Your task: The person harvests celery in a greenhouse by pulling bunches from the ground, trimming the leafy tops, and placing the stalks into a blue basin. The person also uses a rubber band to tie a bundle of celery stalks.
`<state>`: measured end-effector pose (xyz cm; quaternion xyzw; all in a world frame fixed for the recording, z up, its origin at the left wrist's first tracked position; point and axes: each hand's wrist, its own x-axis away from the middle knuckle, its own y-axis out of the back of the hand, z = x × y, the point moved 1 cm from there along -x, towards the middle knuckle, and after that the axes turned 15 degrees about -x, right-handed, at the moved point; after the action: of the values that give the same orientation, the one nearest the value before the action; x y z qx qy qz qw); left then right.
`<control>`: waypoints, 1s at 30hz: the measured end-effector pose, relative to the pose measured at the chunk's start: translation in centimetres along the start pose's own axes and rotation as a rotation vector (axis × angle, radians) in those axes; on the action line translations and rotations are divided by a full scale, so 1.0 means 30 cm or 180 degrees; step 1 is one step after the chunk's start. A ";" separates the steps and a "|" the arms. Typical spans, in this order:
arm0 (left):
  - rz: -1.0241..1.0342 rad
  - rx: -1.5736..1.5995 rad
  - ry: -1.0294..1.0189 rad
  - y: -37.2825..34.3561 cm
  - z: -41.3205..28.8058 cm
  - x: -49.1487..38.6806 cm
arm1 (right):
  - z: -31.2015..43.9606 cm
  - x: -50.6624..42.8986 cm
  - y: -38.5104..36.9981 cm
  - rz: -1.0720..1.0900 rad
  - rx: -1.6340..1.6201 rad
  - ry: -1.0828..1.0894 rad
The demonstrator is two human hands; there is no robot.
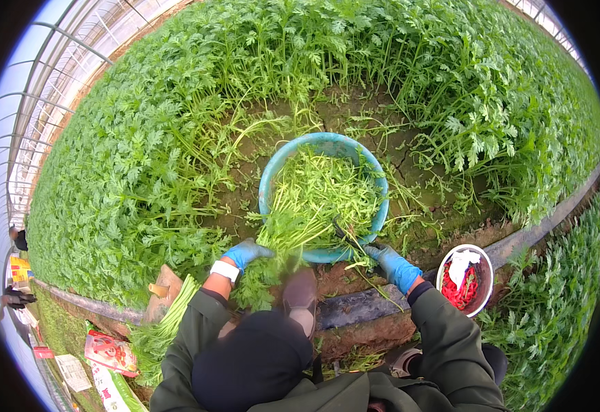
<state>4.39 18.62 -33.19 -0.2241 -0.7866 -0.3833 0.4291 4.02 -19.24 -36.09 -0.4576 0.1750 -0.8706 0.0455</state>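
A round blue-green plastic basin [268, 180] stands on the soil in front of me, filled with loose green stems and leaves [325, 190]. My left hand [248, 255], in a blue glove, is at the basin's lower left rim, closed on a bunch of leafy greens [300, 232] whose stems lie over the basin. At the lower right rim my right hand [395, 265], also blue-gloved and dirty at the fingers, holds a dark, slender tool [347, 237] that reaches over the basin; its kind is unclear. A few thin stems hang beside that hand.
Tall leafy greens [125, 170] surround the cut soil patch. A white-rimmed bowl [489, 268] with red ties and a white cloth stands right. Left are cut greens [179, 304], a wooden-handled object [160, 290] and printed bags [112, 353]. Other people are at the far left edge.
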 end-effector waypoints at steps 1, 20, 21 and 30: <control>-0.0112 -0.0058 0.0044 0.001 -0.004 0.019 | -0.005 -0.004 -0.002 -0.0039 -0.0460 -0.0363; -0.0107 0.0828 -0.0587 0.027 -0.076 0.063 | 0.078 -0.088 -0.121 0.0626 0.0483 0.0881; -0.0196 0.0839 -0.0598 0.025 -0.074 0.058 | 0.080 -0.087 -0.119 0.0691 0.0507 0.0937; -0.0173 0.0586 -0.0661 0.028 -0.094 0.076 | 0.178 -0.080 -0.124 0.0213 0.0465 0.0763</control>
<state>5.17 16.95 -29.96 -0.2008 -0.8644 -0.2957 0.3536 10.05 -16.60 -33.89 -0.3397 0.1305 -0.9274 0.0865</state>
